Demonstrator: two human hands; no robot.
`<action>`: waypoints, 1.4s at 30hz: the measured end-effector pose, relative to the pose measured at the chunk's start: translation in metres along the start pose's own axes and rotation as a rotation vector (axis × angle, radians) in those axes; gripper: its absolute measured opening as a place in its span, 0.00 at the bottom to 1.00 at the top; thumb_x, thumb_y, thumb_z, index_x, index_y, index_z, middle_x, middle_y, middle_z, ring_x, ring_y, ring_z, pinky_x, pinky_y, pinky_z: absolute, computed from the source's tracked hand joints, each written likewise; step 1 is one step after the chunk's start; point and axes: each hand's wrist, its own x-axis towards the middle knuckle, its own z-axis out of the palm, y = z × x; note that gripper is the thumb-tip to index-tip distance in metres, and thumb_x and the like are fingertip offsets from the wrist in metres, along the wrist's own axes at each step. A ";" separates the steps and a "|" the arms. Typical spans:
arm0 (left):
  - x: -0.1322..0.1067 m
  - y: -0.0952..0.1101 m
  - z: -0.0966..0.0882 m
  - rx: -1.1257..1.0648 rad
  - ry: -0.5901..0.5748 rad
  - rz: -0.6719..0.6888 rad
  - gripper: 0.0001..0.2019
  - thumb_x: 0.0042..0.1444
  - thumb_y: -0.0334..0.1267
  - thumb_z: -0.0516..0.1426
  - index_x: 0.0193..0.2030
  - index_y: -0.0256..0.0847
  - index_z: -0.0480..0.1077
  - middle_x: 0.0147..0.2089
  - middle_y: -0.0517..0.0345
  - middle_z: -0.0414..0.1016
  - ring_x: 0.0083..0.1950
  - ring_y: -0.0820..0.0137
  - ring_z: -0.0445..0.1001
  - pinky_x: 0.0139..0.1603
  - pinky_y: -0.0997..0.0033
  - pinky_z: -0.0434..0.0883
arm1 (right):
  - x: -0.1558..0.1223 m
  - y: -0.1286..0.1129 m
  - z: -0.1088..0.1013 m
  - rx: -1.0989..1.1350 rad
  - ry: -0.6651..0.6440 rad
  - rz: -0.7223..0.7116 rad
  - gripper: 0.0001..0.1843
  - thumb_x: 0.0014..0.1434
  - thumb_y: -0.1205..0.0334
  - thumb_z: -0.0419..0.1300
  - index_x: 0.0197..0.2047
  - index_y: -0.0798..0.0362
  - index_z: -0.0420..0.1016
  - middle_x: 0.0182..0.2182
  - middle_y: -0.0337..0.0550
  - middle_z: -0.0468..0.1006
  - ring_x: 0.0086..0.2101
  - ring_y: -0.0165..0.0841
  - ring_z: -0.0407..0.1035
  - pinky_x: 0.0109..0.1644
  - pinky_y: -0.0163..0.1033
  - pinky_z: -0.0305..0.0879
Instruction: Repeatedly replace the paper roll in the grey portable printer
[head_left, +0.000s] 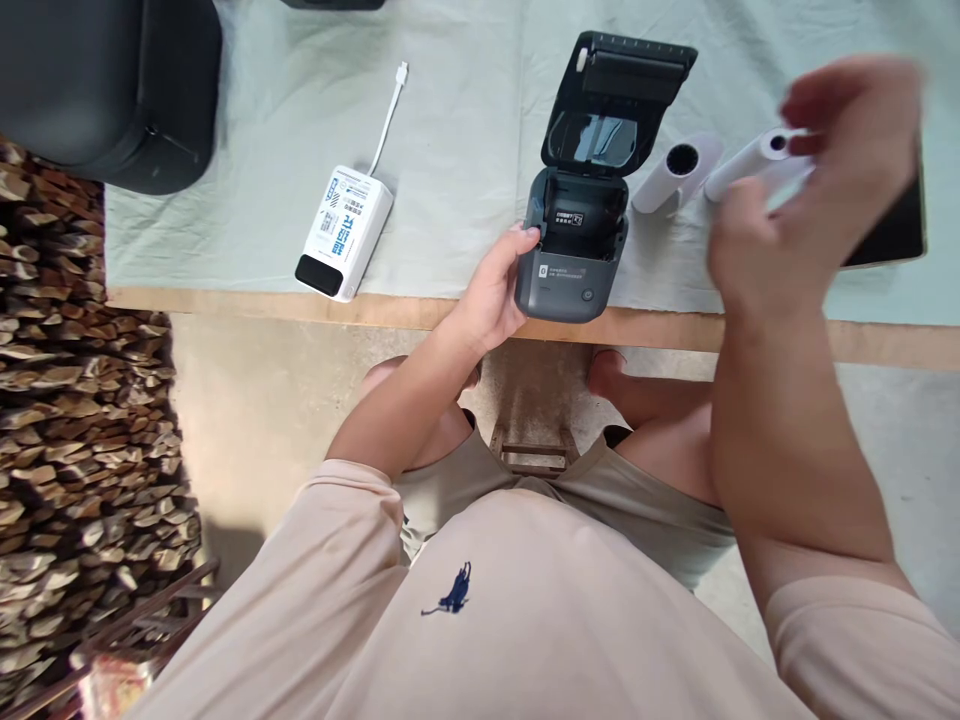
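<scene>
Here: left hand (491,295) grips open grey printer (574,265); right hand (817,190) pinches white roll (750,158); sticker (568,217) text unreadable.

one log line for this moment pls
left hand grips printer, lid open | right hand holds white roll, blurred | second roll lies beside printer | power bank further left

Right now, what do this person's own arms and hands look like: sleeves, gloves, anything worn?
The left hand and right hand are bare: no gloves, and no ring or watch shows, though the right hand is motion-blurred. The left sleeve and right sleeve belong to a pale beige top and end near the elbows, leaving the forearms uncovered. A small navy logo sits on the chest.
</scene>
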 end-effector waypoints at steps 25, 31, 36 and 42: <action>-0.001 0.000 -0.003 0.005 -0.069 0.019 0.12 0.75 0.44 0.58 0.45 0.42 0.79 0.40 0.58 0.87 0.57 0.60 0.91 0.61 0.61 0.87 | 0.031 0.069 0.038 1.086 0.131 0.700 0.28 0.48 0.60 0.56 0.53 0.37 0.76 0.58 0.44 0.81 0.62 0.46 0.78 0.47 0.51 0.78; 0.000 -0.001 -0.004 -0.001 -0.053 0.021 0.12 0.77 0.44 0.57 0.44 0.42 0.78 0.39 0.57 0.86 0.53 0.61 0.91 0.57 0.62 0.86 | 0.028 0.065 0.045 1.138 0.015 0.409 0.28 0.52 0.48 0.62 0.58 0.28 0.76 0.58 0.41 0.81 0.66 0.47 0.77 0.62 0.60 0.82; 0.001 -0.002 -0.002 -0.005 -0.046 0.027 0.13 0.78 0.42 0.56 0.43 0.40 0.78 0.38 0.59 0.84 0.40 0.69 0.86 0.44 0.69 0.84 | 0.007 -0.021 0.048 0.874 0.058 -0.022 0.39 0.58 0.28 0.72 0.67 0.34 0.75 0.59 0.44 0.78 0.51 0.46 0.81 0.41 0.50 0.79; -0.001 -0.005 0.000 0.016 -0.011 0.045 0.07 0.74 0.43 0.63 0.49 0.43 0.78 0.42 0.60 0.85 0.51 0.64 0.90 0.52 0.67 0.85 | -0.003 -0.072 0.020 0.138 -0.240 -0.212 0.18 0.58 0.65 0.70 0.44 0.41 0.65 0.47 0.44 0.83 0.44 0.47 0.79 0.49 0.56 0.77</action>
